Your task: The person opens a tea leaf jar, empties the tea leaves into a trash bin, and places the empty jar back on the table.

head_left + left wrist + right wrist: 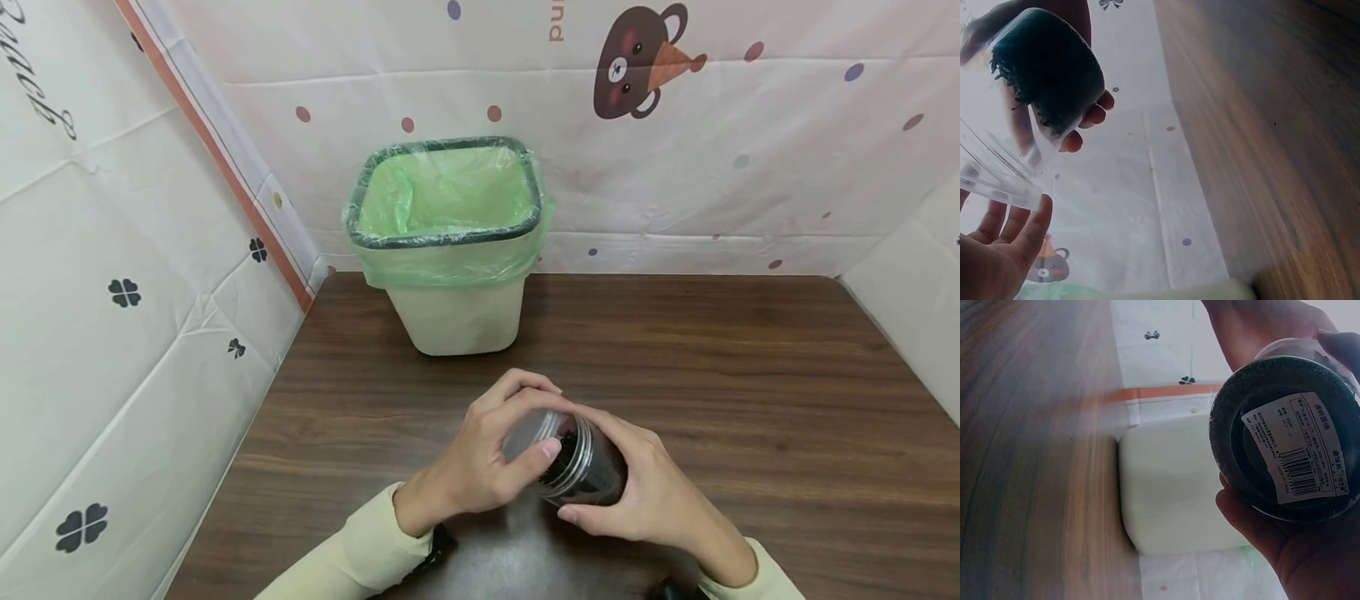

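Observation:
A clear plastic jar point(606, 473) with dark, shredded-looking contents point(1050, 69) is tilted over the table, its mouth toward my left hand. My right hand point(663, 498) grips the jar around its body. The fingers and thumb of my left hand point(483, 458) curve round the clear lid point(1007, 190) at the jar's mouth. In the right wrist view, the jar's round base faces the camera and carries a white label point(1297, 447) with a barcode. Part of the lid is hidden behind my left fingers in the head view.
A pale trash bin point(457, 321) lined with a green bag point(457, 267) stands at the back left of the brown wooden table point(712, 358). Patterned white sheeting point(712, 183) rises behind the table and along its sides.

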The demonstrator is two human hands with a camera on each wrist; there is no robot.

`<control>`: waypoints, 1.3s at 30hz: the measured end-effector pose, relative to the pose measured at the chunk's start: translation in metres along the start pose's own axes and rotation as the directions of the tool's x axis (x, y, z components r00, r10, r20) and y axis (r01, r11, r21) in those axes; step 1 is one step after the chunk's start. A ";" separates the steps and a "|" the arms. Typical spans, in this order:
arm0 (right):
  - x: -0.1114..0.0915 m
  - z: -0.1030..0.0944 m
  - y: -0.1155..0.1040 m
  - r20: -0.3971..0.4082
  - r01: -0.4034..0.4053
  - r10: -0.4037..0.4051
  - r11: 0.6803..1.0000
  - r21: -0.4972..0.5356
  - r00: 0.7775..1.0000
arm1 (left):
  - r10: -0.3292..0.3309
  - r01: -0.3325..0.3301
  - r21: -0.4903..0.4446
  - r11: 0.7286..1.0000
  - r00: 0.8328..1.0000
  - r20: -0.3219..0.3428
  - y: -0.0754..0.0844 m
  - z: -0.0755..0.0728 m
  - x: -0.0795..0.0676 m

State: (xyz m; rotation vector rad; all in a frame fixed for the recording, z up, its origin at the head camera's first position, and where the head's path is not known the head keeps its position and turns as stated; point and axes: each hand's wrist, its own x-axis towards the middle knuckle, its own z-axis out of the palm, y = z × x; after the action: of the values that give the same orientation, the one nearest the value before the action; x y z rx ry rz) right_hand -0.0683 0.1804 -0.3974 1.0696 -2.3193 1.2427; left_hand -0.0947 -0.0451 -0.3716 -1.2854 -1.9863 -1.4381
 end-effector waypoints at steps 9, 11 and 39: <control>0.001 0.000 0.001 0.008 -0.011 0.011 1.000 0.001 1.000 | -0.023 0.023 0.016 1.000 1.000 -0.008 -0.002 -0.002 -0.004; 0.001 0.000 0.002 0.011 -0.017 0.017 1.000 0.000 1.000 | -0.032 0.032 0.017 0.999 0.999 -0.008 -0.003 -0.003 -0.005; 0.002 -0.003 0.003 0.002 -0.033 0.033 0.999 -0.006 0.999 | -0.078 0.079 0.047 0.996 0.997 -0.022 -0.008 -0.014 -0.018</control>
State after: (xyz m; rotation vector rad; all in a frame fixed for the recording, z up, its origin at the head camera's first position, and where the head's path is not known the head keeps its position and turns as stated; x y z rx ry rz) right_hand -0.0721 0.1830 -0.3967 1.0350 -2.3495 1.2470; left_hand -0.0950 -0.0662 -0.3838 -1.1797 -2.0662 -1.4247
